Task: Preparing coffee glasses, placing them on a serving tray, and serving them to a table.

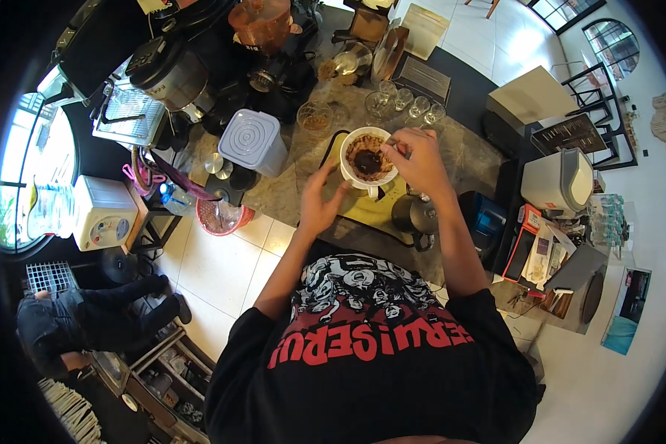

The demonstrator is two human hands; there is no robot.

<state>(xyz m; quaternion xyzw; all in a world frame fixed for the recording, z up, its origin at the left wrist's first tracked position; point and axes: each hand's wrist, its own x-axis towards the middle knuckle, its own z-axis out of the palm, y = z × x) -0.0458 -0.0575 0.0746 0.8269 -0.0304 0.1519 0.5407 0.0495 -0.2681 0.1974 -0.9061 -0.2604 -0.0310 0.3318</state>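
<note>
A white cup (pixel 373 190) stands on a yellow-green cloth (pixel 359 210) on the counter, with dark brown liquid and foamy residue inside. My left hand (pixel 320 201) curves against the cup's left side, thumb near the handle and fingers up along its wall. Over the right rim, my right hand (pixel 419 163) is pinched on a thin spoon that dips into the liquid; most of the spoon is hidden by the fingers. Close to my right wrist sits a dark metal pitcher (pixel 416 215).
Small clear glasses (pixel 417 109) and a glass bowl (pixel 315 117) stand beyond the cup. A lidded white container (pixel 253 144) is to the left, below a coffee grinder (pixel 169 70). A red basket (pixel 224 217) lies past the counter edge. Another person (pixel 59 325) is low at far left.
</note>
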